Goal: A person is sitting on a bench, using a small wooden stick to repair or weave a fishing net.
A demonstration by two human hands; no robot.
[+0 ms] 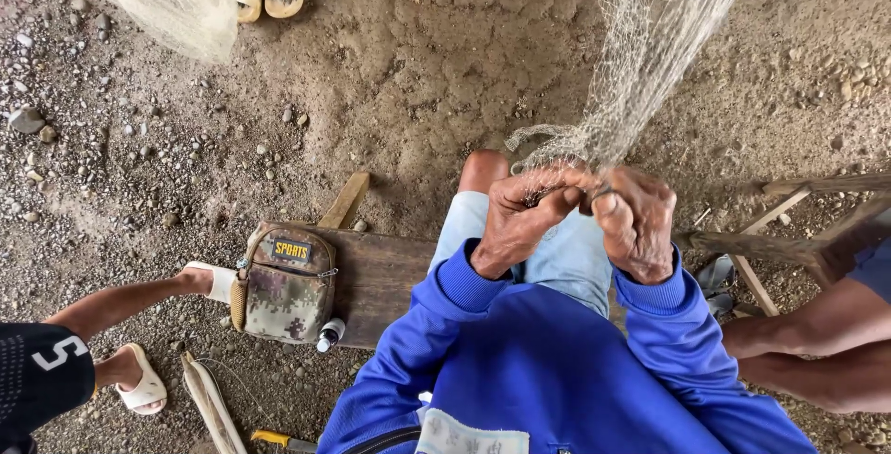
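Gravelly dirt ground (399,55), wooden bench (376,273) mid-frame, camouflage pouch (286,285) atop; left hand (520,217) and right hand (639,222) fingers pinching net (640,55).

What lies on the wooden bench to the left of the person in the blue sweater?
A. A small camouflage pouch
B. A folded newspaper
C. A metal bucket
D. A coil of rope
A. A small camouflage pouch with a zip lies on the dark wooden bench, with a small white-capped bottle beside it, while the left hand and the right hand grip the fishing net.

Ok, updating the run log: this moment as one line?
left hand: gripping fishing net | right hand: gripping net | seated on wooden bench
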